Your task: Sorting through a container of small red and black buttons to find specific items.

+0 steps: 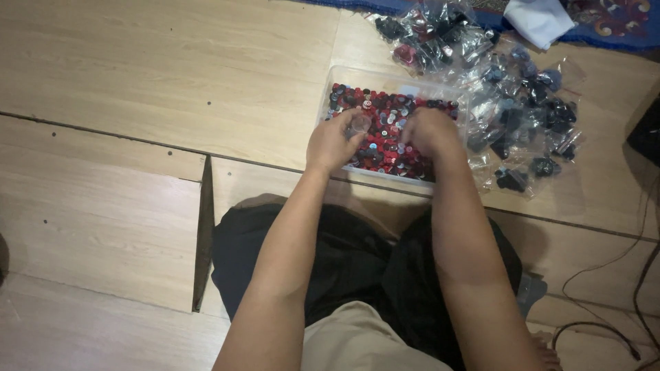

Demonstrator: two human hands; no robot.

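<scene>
Clear, glossy plastic box (440, 88) filled with small, smooth, shiny red, black and grey buttons (385, 120). Crinkled transparent plastic bags (512, 103) with glossy highlights lie on a matt, smooth wood-grain floor (158, 69). Matt black cloth (357, 264) covers the lap; white cloth (540, 20) rests on a patterned blue rug (619, 27).

A home floor – wood-look planks (137, 62), a patterned rug (612, 27), cables (619, 275) trailing.
</scene>
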